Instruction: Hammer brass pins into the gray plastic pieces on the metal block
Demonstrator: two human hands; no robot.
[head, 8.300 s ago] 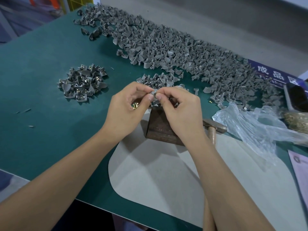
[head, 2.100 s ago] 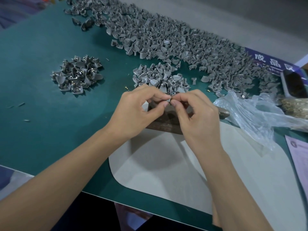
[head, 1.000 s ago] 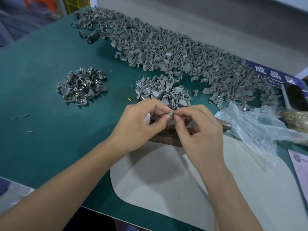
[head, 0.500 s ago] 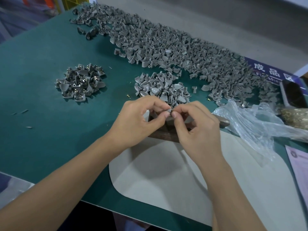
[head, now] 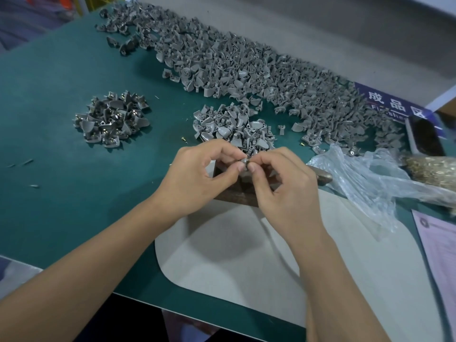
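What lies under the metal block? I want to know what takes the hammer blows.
The metal block stands on a pale gray pad, which lies on the green mat. Both hands cover most of the block, so its base is largely hidden.

Matt gray plastic piece [head: 244,161] in the pinch; dull, rusty-brown metal block [head: 240,191] just beneath it; matt pale felt-like pad [head: 246,255] nearer the body; crinkled glossy clear plastic bag [head: 365,178] to the right; matt green mat [head: 61,181] left.
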